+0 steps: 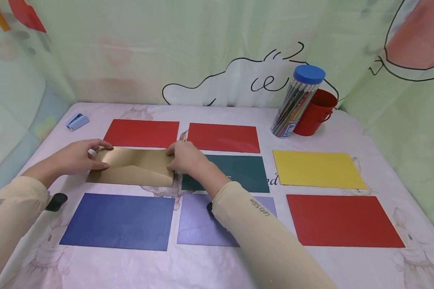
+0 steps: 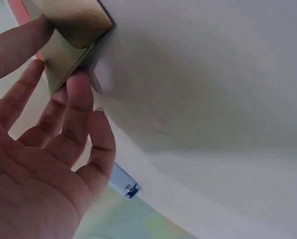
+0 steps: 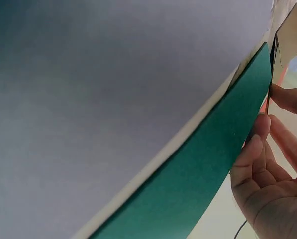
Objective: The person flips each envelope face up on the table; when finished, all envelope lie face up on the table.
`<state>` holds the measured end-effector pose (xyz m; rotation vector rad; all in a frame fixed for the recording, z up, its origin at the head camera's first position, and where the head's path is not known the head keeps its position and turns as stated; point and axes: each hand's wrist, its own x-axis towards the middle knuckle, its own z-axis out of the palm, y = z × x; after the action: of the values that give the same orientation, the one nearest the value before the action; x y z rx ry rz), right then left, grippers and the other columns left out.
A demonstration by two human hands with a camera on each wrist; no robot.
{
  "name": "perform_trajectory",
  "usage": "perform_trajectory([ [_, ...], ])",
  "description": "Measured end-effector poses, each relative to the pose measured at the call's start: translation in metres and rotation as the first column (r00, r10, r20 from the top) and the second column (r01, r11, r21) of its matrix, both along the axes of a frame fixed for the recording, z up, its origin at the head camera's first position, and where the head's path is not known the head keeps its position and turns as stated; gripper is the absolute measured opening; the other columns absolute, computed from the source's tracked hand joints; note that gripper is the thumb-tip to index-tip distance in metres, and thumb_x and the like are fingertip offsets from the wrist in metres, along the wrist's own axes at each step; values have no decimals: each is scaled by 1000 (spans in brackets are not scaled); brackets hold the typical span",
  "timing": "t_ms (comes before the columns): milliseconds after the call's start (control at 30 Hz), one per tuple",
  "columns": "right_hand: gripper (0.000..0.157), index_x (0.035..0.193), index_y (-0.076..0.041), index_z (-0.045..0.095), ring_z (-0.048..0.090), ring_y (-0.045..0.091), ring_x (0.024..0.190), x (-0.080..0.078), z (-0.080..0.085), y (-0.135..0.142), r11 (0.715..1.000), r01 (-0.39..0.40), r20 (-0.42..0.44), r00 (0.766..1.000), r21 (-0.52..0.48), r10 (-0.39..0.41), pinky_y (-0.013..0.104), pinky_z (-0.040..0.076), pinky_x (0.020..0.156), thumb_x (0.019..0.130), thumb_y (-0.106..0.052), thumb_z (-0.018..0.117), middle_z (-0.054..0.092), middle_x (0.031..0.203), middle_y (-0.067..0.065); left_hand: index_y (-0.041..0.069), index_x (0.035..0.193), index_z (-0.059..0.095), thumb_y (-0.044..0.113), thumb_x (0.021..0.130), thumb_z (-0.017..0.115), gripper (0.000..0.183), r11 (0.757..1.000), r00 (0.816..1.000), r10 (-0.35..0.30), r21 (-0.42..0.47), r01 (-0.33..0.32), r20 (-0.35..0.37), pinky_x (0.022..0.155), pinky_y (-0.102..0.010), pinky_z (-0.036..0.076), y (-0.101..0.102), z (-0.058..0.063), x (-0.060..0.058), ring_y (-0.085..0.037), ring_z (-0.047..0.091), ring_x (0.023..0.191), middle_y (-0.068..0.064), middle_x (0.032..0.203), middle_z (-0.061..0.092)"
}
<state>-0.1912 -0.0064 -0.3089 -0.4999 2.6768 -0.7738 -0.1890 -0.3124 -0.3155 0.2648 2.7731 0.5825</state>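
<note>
A sheet of gold paper (image 1: 130, 176) is held between both hands, a curved fold line crossing its middle. At its left edge, my left hand (image 1: 76, 157) pinches it, thumb in front and fingers behind; the left wrist view shows its folded corner (image 2: 91, 22) in that grip. My right hand (image 1: 191, 158) pinches the right edge between thumb and fingers. Beneath the right forearm lie a dark green sheet (image 1: 238, 172) and a lilac sheet (image 1: 191, 224), both partly covered. Close behind the gold paper is a red sheet (image 1: 144, 132).
Another red sheet (image 1: 224, 137) lies at the back, a blue one (image 1: 119, 220) at front left, yellow (image 1: 318, 168) and red (image 1: 343, 220) ones at right. A light blue stapler (image 1: 77, 121) sits back left; a pencil jar (image 1: 298, 100) and red cup (image 1: 312, 114) stand back right.
</note>
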Motion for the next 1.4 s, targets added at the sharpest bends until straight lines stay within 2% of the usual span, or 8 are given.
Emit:
perform_trajectory([
  [267, 45, 131, -11, 69, 58, 16, 103, 1, 0, -3, 996, -27, -38, 999, 84, 30, 22, 53, 76, 87, -18, 78, 67, 121, 3, 0, 134, 56, 22, 87, 79, 57, 998, 1000, 20, -56, -19, 14, 75, -48, 55, 2, 2, -1, -48, 54, 103, -35, 124, 44],
  [500, 27, 109, -16, 79, 60, 13, 84, -1, 2, -5, 955, -97, -148, 979, 280, 143, 25, 53, 69, 85, -28, 79, 68, 101, 0, -2, 129, 61, 27, 84, 82, 57, 995, 1000, 7, -103, -5, 18, 78, -56, 51, 4, 5, -6, -50, 47, 106, -34, 123, 40],
  [733, 43, 126, -13, 70, 56, 16, 102, -17, 4, 2, 984, -121, -126, 982, 132, 138, 23, 53, 70, 85, -23, 79, 62, 119, 4, -5, 134, 55, 21, 92, 73, 52, 1000, 1000, -2, -2, 2, -19, 75, -48, 56, -2, 6, -21, -47, 53, 106, -31, 124, 47],
  [800, 51, 133, -14, 65, 50, 17, 109, -25, 5, 5, 987, -126, -129, 982, 97, 138, 22, 53, 71, 84, -22, 80, 56, 128, 6, -3, 138, 51, 21, 94, 70, 54, 999, 999, 9, 52, -7, -41, 78, -51, 55, -4, 4, -26, -48, 50, 112, -29, 130, 47],
  [900, 62, 143, -17, 56, 55, 17, 104, -38, 7, 6, 987, -141, -124, 981, 83, 151, 24, 53, 75, 86, -24, 80, 53, 133, 6, 1, 144, 46, 17, 97, 66, 54, 995, 998, 16, 98, -10, -67, 87, -59, 51, -10, 0, -30, -50, 43, 124, -27, 141, 43],
  [1033, 72, 150, -21, 48, 58, 17, 100, -53, 8, 10, 980, -157, -108, 980, 122, 170, 27, 54, 84, 86, -30, 81, 55, 134, 4, 5, 149, 41, 8, 98, 61, 54, 993, 996, 36, 113, -26, -84, 97, -67, 41, -13, -9, -36, -53, 34, 132, -28, 149, 36],
  [1167, 74, 153, -24, 45, 49, 19, 123, -61, 6, 6, 973, -162, -75, 982, 166, 176, 32, 52, 93, 87, -34, 79, 50, 144, 3, 5, 151, 37, 3, 97, 58, 58, 993, 996, 50, 106, -42, -70, 103, -71, 30, -18, -12, -40, -54, 29, 137, -28, 152, 32],
  [1400, 73, 152, -23, 45, 44, 22, 130, -65, 2, 1, 958, -176, -42, 981, 225, 190, 34, 51, 96, 88, -34, 79, 48, 147, 4, 3, 153, 35, -1, 94, 61, 65, 996, 1000, -5, 89, 7, -30, 107, -69, 28, -20, -11, -46, -52, 26, 140, -29, 154, 31],
])
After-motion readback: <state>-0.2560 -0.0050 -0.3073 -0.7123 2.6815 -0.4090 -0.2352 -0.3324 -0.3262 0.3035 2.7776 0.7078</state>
